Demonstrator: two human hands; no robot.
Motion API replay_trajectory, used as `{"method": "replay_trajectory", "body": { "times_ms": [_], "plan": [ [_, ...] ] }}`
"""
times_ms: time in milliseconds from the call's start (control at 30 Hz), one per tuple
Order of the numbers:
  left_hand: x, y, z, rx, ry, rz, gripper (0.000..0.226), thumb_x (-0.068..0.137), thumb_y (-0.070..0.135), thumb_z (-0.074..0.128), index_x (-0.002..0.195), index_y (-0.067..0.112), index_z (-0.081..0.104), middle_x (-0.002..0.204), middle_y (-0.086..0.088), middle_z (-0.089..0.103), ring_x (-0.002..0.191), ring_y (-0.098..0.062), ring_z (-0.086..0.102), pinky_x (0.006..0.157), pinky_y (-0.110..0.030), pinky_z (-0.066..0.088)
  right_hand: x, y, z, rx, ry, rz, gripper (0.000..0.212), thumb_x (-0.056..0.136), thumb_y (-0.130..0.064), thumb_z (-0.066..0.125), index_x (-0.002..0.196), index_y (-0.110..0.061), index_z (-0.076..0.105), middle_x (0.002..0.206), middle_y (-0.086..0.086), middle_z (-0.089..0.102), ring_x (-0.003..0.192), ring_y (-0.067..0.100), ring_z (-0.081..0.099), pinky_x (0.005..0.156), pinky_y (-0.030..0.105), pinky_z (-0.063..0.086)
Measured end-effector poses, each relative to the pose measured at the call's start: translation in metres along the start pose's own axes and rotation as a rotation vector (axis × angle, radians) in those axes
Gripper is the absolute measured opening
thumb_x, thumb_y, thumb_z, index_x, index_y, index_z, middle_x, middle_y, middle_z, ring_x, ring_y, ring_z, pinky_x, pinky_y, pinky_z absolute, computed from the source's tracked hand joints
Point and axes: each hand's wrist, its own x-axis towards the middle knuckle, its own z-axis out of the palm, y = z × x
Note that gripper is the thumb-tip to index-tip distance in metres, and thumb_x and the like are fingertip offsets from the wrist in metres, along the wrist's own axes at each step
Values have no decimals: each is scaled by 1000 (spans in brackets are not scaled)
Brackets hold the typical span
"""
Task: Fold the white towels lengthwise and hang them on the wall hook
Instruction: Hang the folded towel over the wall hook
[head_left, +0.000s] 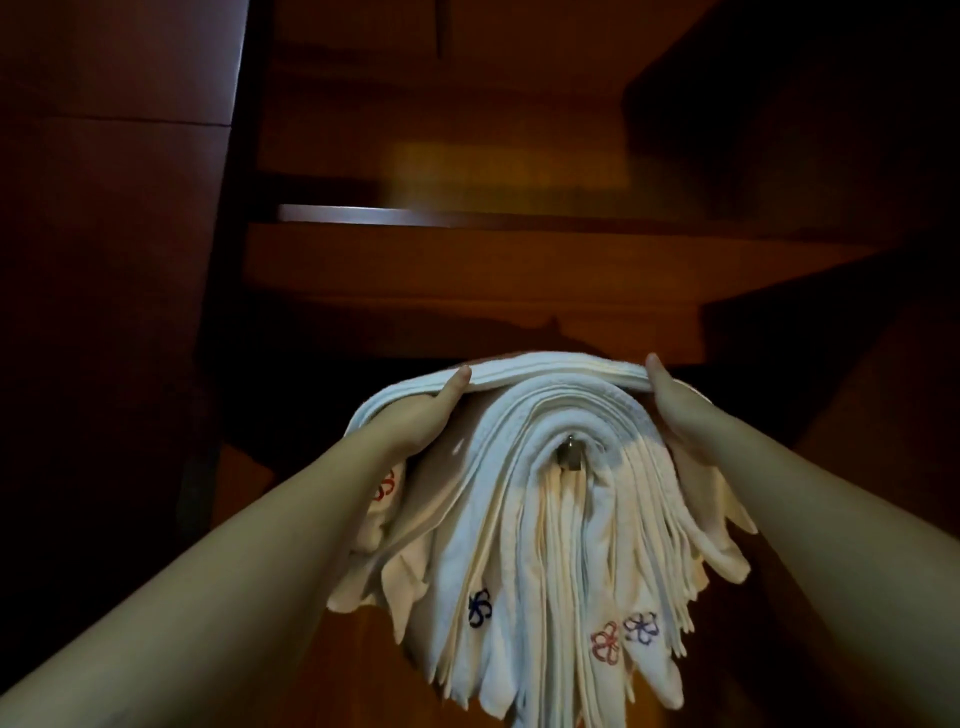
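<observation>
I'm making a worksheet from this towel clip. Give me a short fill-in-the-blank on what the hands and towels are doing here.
1. The stack of white towels hangs over a metal ____.
2. The left hand and right hand hold the ____ towel of the stack.
3. The embroidered motifs near the towel ends are shaped like ____.
4. The wall behind the towels is made of ____.

Missing words: hook; top; flowers; wood
</observation>
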Motion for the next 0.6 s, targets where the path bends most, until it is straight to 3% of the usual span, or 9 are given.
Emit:
{"method": "replay_trajectory", "body": {
  "times_ms": [67, 167, 267, 333, 400, 433, 533, 600],
  "plan": [
    [-3, -10, 6, 11, -10, 7, 92, 86, 85, 22, 135, 19, 62, 140, -8, 59, 126, -26, 54, 106, -36, 38, -3, 7, -5, 39, 14, 46, 83, 95, -76, 27, 141, -13, 53, 134, 18, 62, 121, 33, 61, 108, 50, 46],
    [-9, -22, 14, 215, 29, 59, 85, 91, 79, 19, 138, 20, 60, 140, -11, 59, 129, -28, 52, 100, -32, 35, -10, 11, -14, 17, 9, 113, 82, 99, -72, 23, 125, -4, 59, 114, 20, 69, 103, 32, 68, 94, 45, 53],
    [-12, -33, 9, 427, 8, 73, 85, 92, 79, 19, 137, 19, 61, 142, -11, 57, 129, -29, 51, 104, -34, 36, -13, 11, -20, 1, 91, 120, 77, 102, -67, 21, 121, -5, 63, 120, 22, 68, 113, 36, 63, 107, 51, 46],
    [-10, -41, 0, 597, 8, 60, 89, 88, 83, 25, 145, 19, 52, 149, -9, 50, 133, -30, 47, 110, -40, 36, -15, 10, -21, -56, 159, 105, 73, 104, -62, 21, 128, -5, 60, 129, 19, 64, 124, 34, 56, 114, 51, 37],
    [-9, -48, -9, 692, -7, -30, 99, 81, 90, 27, 143, 18, 52, 148, -9, 51, 132, -31, 49, 109, -42, 38, -17, 10, -24, -130, 197, 99, 72, 105, -59, 20, 129, -4, 59, 126, 16, 64, 120, 33, 55, 114, 51, 35],
    [-10, -51, -10, 711, -26, -73, 102, 77, 93, 26, 137, 16, 59, 144, -10, 54, 129, -32, 51, 107, -42, 39, -17, 11, -25, -172, 200, 102, 73, 105, -59, 19, 118, -3, 63, 122, 15, 65, 115, 32, 56, 112, 50, 37],
    [-16, -52, -9, 603, -76, 17, 97, 72, 97, 26, 127, 28, 66, 124, -4, 66, 112, -24, 61, 99, -35, 45, -21, 13, -32, -369, 164, 146, 80, 102, -64, 17, 92, -5, 70, 104, 19, 71, 98, 34, 63, 99, 46, 45],
    [-29, -39, -1, 311, -99, 219, 63, 80, 89, 30, 114, 48, 66, 92, 9, 72, 83, -13, 68, 75, -22, 52, -24, 12, -34, -506, 144, 209, 88, 100, -67, 19, 87, 0, 74, 84, 19, 75, 86, 34, 68, 90, 42, 51]
  ]
}}
